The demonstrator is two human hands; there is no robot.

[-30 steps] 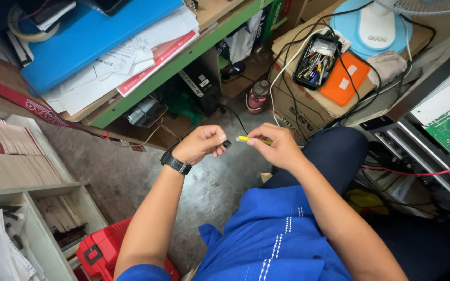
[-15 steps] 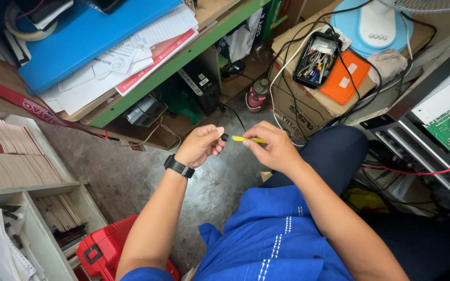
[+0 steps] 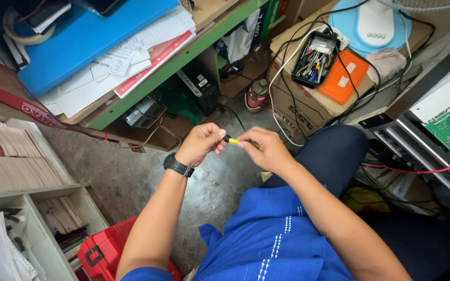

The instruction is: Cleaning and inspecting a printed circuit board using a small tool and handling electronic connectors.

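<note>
Holding, between both hands at scene centre above the grey concrete floor: one small yellow plastic-sleeved connector with a black tip.

Left hand: fingers together, pinched on the black tip; black wristwatch on that wrist.

Right hand: fingers closed around the yellow end, whose far part is hidden in the grip.

Handling note: we judge it best to keep both pinches close to the join, hold the two ends in line, and press or pull straight without twisting, since the piece is small and slips easily.

Nearby, far right: black tray of small parts and orange plastic lid on a brown cardboard box. Near left: red plastic toolbox.
</note>
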